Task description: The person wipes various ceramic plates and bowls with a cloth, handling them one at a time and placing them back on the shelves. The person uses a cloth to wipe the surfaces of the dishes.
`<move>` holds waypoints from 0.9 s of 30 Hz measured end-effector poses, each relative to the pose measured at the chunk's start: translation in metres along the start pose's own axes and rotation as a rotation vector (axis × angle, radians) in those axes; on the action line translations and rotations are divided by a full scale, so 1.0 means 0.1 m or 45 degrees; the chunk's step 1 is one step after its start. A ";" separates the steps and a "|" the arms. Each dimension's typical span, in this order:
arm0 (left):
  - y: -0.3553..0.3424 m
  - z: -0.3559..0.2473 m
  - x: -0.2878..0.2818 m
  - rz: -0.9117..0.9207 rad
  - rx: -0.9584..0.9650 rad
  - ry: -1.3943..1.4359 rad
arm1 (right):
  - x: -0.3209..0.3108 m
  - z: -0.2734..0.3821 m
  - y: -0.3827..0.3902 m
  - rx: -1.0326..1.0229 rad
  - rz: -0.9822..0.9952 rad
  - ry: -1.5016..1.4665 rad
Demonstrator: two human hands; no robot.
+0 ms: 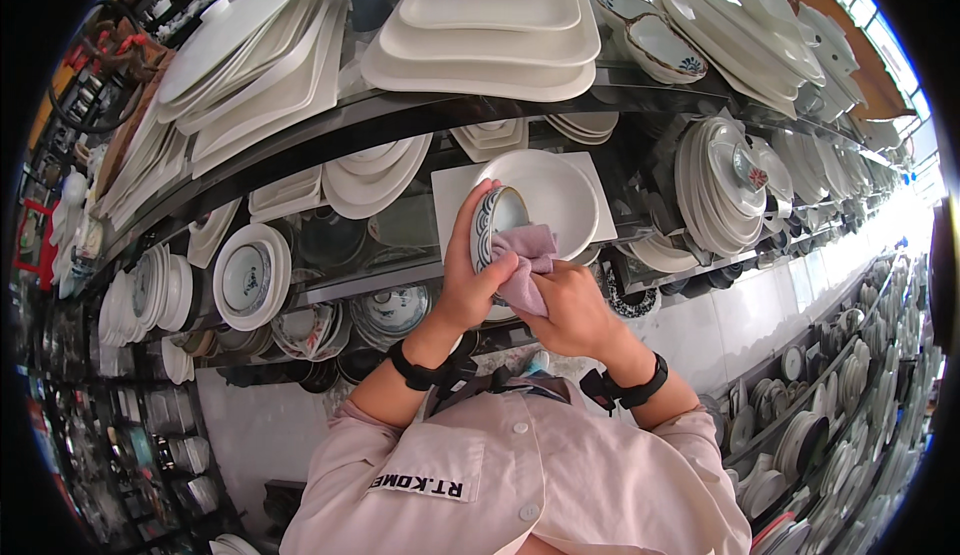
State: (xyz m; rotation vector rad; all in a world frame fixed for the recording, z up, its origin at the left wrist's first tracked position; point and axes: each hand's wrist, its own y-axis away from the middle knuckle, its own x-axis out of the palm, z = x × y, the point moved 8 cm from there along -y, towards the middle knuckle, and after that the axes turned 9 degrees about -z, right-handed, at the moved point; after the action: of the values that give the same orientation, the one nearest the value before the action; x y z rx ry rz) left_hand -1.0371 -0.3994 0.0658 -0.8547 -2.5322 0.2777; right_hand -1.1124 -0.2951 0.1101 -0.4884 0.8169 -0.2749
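Note:
My left hand [466,280] holds a small bowl [507,210] with a blue and white pattern, tilted on its side, its thumb over the bowl's lower edge. My right hand [572,310] is closed on a pinkish lilac cloth [530,275], which lies against the bowl. Just behind them, a large round white dish [565,195] rests on a square white plate [447,200] on the middle shelf. The cloth hides part of the bowl and some of my right fingers.
Black shelving [330,117] ahead carries stacked white platters [480,75], oval patterned bowls [662,50] and more plates [250,280]. Racks of dishes stand at left [195,460] and right [825,415]. A tiled floor [690,330] shows below.

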 end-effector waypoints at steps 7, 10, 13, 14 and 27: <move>0.18 -0.33 -0.18 0.142 0.294 -0.234 | 0.47 -0.26 0.31 0.935 -0.192 -1.603; 0.26 -0.42 -0.30 0.212 0.428 -0.461 | 0.57 -0.18 0.24 0.977 -0.495 -1.947; 0.38 -0.47 -0.39 0.241 0.479 -0.559 | 0.65 -0.12 0.22 0.941 -0.550 -1.954; 0.41 -0.47 -0.43 0.238 0.477 -0.548 | 0.70 -0.09 0.24 0.951 -0.537 -1.951; 0.35 -0.24 -0.59 0.155 -0.021 0.099 | 0.48 0.38 0.15 0.433 0.055 -0.359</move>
State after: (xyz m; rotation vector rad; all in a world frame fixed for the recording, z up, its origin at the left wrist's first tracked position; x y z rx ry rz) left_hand -0.9658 -0.4072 0.0549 -1.0083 -2.4183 0.2577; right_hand -1.0515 -0.2908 0.0938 -0.1829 0.4914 -0.2905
